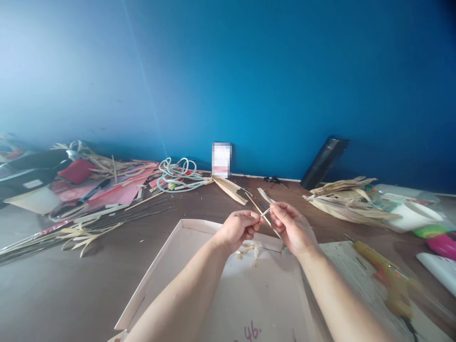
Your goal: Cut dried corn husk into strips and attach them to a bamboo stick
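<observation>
My left hand (235, 232) is closed in a pinch on one end of a thin pale strip (265, 213), which looks like dried husk or straw. The strip's other end is pinched between the thumb and forefinger of my right hand (292, 229). Past the strip runs a thin wooden stick (253, 202), slanting down towards my right hand; whether the fingers touch it I cannot tell. Both hands are above the far edge of a shallow white cardboard box lid (153, 270). Inside the lid, under my hands, lie small pale husk scraps (245, 250).
To the right lie a yellow glue gun (386, 270) on a printed sheet (351, 259), dried husks (342, 202) and a white cup (416, 216). A black cylinder (324, 162) leans on the blue wall. Leftward are a coiled cable (180, 173), pink paper (124, 190) and thin wires (142, 217).
</observation>
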Tool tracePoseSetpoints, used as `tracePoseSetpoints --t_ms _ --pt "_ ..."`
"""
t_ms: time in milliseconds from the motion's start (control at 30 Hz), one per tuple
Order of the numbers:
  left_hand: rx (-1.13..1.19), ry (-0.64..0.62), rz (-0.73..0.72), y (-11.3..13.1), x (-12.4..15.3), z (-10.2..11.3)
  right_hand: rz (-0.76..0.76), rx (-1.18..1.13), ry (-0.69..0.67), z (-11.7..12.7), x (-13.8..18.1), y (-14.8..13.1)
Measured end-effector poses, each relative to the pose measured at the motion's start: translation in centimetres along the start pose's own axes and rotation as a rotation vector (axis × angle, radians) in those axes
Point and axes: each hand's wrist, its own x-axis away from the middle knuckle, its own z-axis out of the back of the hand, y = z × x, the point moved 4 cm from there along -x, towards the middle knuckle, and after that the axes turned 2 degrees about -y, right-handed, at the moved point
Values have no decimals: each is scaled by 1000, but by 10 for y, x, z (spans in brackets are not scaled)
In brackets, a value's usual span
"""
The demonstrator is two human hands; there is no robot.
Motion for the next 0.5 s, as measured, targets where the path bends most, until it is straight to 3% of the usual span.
tracePoseSetpoints --t_ms 500 --pt "-50 39 -39 2 1 -2 24 20 40 2 0 2"
